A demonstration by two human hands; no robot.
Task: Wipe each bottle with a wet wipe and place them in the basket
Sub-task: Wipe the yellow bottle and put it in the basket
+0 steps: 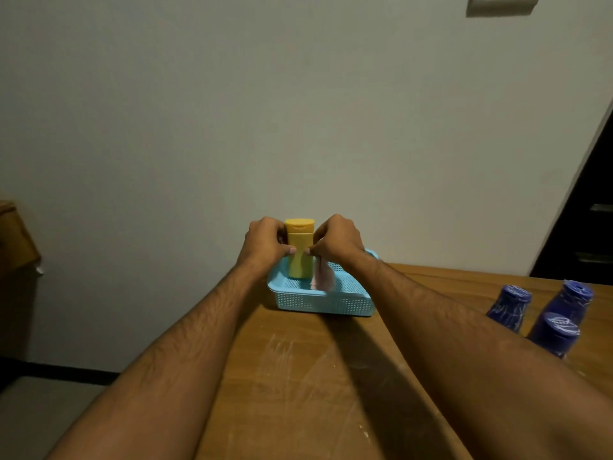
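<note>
Head view: the basket (323,305), pale blue and perforated, sits on the table (298,393) near its far edge, against the wall. Over the basket's left half a yellow bottle (300,250) stands upright, cap up, its base down inside the rim; whether it rests on the basket floor or hangs just above it I cannot tell. The left hand (265,242) has its fingers curled round the bottle's left side, thumb tip on the front. The right hand (336,242) is curled against the bottle's right side, thumb meeting the front, and a wipe (321,277) hangs from under that hand down into the basket, just right of the bottle. How far the right fingers hold the bottle as opposed to the wipe is hidden by the knuckles.

Both hands flank the bottle, likely so it goes down straight and stays on its base instead of tipping in the shallow basket. Keeping the wipe in the right hand suggests it is wanted for the next bottle.

Right of the basket and well apart from it, three blue bottles (550,313) stand close together near the table's right edge, apparently yet to be wiped. By that count the task looks early: one bottle reaching the basket, three left
</note>
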